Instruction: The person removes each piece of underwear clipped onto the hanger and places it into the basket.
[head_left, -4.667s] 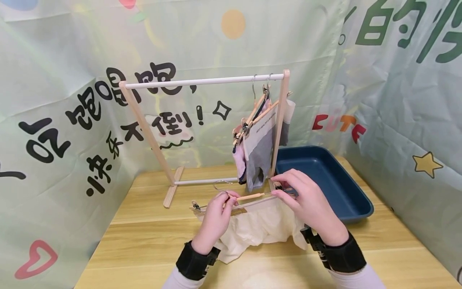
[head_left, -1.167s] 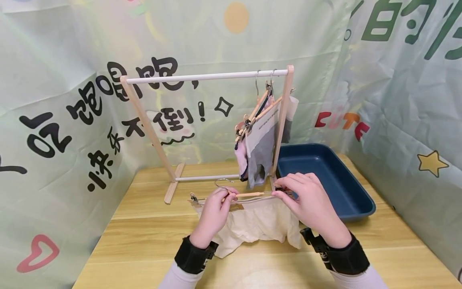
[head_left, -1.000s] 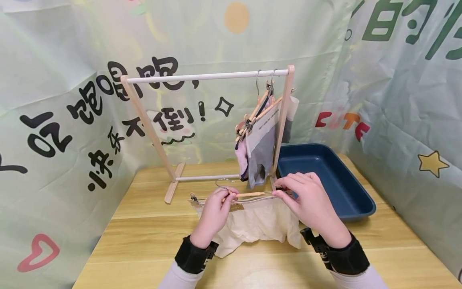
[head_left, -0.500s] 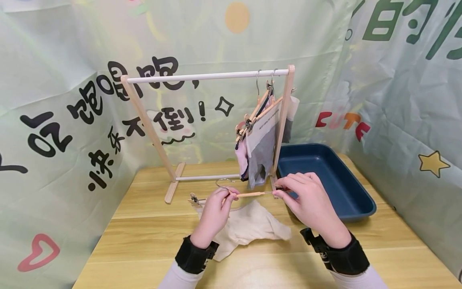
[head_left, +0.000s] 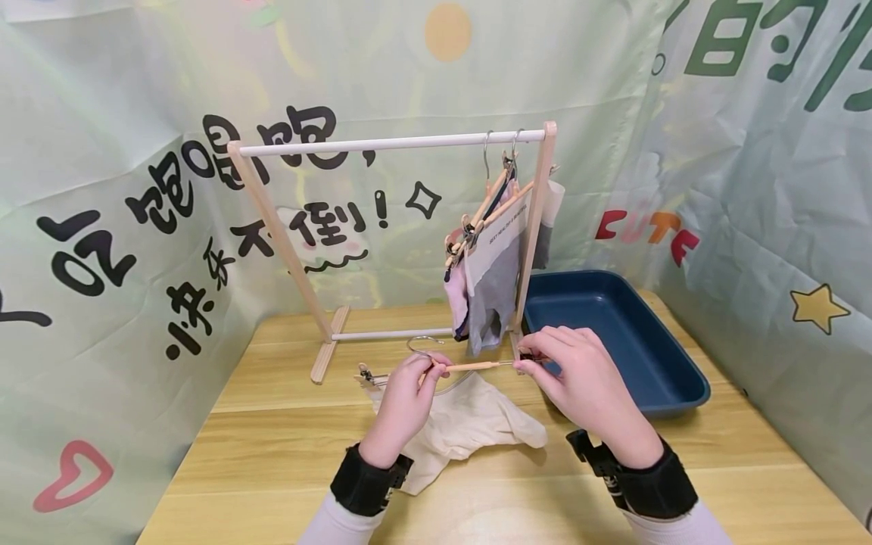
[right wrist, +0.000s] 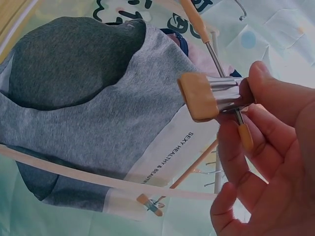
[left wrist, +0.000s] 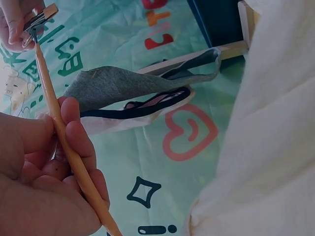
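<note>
Hanger (head_left: 477, 366) with a wooden bar and a metal hook spans the space between the two hands, above the table (head_left: 272, 454) and in front of the rack (head_left: 395, 142). The left hand (head_left: 406, 405) has its fingers curled round the bar close to the hook. The right hand (head_left: 579, 371) pinches the right clip (right wrist: 209, 96) between thumb and fingers, its other fingers bent beneath, as the right wrist view shows.

One cream garment (head_left: 470, 420) lies below the bar, partly behind the left hand. Its left corner is at the left clip (head_left: 366, 375), though how firmly it is held there cannot be made out; its other side slumps toward the table, apart from the right clip.

Counted, the hanger in the hands has one hook and two clips. One rack stands behind, with two side posts, one top rail and one bottom rail. Two hooks hang near the right end of the top rail, belonging to two more hangers (head_left: 507, 203). Two garments show there: one grey and white (head_left: 497, 261), one pink with dark edging (head_left: 456, 299). One blue tray (head_left: 627, 333) sits to the right, just beside the rack. Each wrist wears one black strap (head_left: 647, 477).
</note>
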`<state>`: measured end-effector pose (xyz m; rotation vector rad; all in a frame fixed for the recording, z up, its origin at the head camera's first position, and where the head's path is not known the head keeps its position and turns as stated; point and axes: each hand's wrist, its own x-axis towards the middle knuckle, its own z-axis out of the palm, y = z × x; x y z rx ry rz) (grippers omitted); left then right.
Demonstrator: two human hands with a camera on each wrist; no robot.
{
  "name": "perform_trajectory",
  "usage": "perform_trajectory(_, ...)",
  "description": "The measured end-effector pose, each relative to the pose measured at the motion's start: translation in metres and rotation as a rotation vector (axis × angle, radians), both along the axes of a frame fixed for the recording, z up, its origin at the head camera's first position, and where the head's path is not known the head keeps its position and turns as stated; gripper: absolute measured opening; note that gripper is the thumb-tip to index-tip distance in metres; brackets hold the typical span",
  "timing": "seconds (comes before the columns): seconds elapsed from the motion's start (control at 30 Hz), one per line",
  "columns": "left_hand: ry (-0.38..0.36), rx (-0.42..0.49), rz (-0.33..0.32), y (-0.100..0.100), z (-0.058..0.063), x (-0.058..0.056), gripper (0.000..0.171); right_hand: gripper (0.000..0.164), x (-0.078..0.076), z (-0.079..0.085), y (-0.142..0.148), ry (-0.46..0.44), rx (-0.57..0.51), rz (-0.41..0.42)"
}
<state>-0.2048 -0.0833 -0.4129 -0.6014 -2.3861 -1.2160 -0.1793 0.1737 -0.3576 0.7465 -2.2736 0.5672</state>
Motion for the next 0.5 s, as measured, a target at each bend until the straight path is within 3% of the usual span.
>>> perform_trajectory(0.5, 0.008, -0.001, 0.016, 0.0009, 0.0015, 0.0016, 0.016, 0.021, 0.0012, 0.0000, -0.0040, -0.138, -0.044, -0.039)
